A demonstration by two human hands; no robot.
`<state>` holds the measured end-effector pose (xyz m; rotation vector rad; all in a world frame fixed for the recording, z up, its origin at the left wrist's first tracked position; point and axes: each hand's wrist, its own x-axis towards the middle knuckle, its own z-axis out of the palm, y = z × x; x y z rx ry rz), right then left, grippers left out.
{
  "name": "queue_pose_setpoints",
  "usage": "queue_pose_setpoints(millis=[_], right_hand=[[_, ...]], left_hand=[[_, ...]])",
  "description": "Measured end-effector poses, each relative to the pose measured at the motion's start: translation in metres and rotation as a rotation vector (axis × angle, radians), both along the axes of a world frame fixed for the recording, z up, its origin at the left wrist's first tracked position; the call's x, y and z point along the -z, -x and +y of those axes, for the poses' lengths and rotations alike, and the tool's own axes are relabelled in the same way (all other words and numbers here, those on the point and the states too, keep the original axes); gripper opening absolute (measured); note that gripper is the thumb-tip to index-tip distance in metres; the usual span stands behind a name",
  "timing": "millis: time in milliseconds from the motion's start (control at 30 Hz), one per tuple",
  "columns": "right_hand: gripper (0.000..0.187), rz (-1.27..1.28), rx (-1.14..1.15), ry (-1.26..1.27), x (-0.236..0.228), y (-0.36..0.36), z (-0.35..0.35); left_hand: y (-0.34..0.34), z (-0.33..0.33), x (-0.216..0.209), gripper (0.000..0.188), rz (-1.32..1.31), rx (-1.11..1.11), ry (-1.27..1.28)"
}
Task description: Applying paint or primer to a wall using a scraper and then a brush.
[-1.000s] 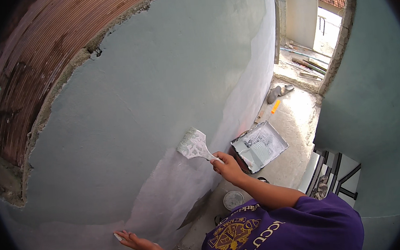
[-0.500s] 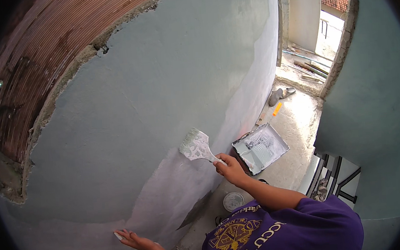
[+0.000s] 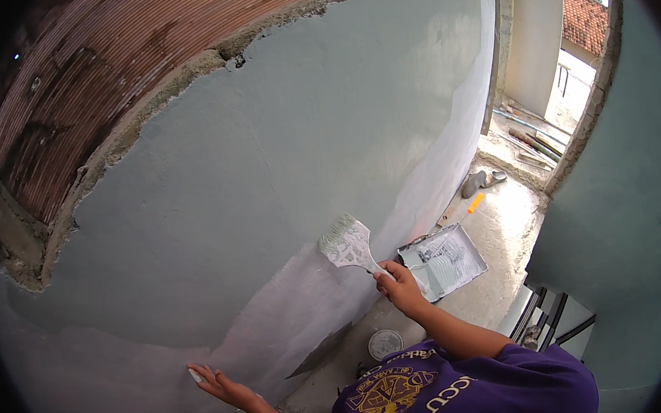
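Paintbrush [image 3: 355,248] juts up-left from the right-hand fingers [image 3: 385,282] gripping it.

Part of the brush [image 3: 347,244] is lost to us inside the right hand [image 3: 401,287], which also hides a near corner of the paint tray [image 3: 453,260]. We see the purple shirt [image 3: 485,396] cut by the lower edge, and cannot tell whether the left hand [image 3: 225,387] touches the wall [image 3: 191,210].

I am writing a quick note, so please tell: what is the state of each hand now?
Left hand: open, near the wall; whether it touches cannot be told.
Right hand: closed, holding the wide brush.
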<state>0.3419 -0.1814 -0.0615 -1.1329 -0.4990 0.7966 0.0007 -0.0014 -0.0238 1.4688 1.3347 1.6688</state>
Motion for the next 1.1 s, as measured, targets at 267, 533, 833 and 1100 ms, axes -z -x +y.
queue_pose_setpoints(millis=[267, 533, 833, 1100], right_hand=[[0.014, -0.082, 0.052, -0.004, -0.033, 0.002, 0.020], [0.014, -0.007, 0.222, -0.057, 0.000, -0.025, -0.004], [0.017, -0.006, 0.047, -0.024, -0.014, 0.061, 0.033], [0.014, 0.069, 0.175, -0.047, -0.023, 0.033, 0.003]], left_hand=[[-0.002, 0.003, 0.006, 0.061, 0.017, 0.000, -0.037], [0.009, 0.006, 0.011, 0.060, 0.047, 0.017, -0.082], [0.007, 0.002, -0.010, 0.058, -0.046, -0.077, -0.075], [0.050, 0.025, -0.036, 0.034, -0.210, -0.195, -0.206]])
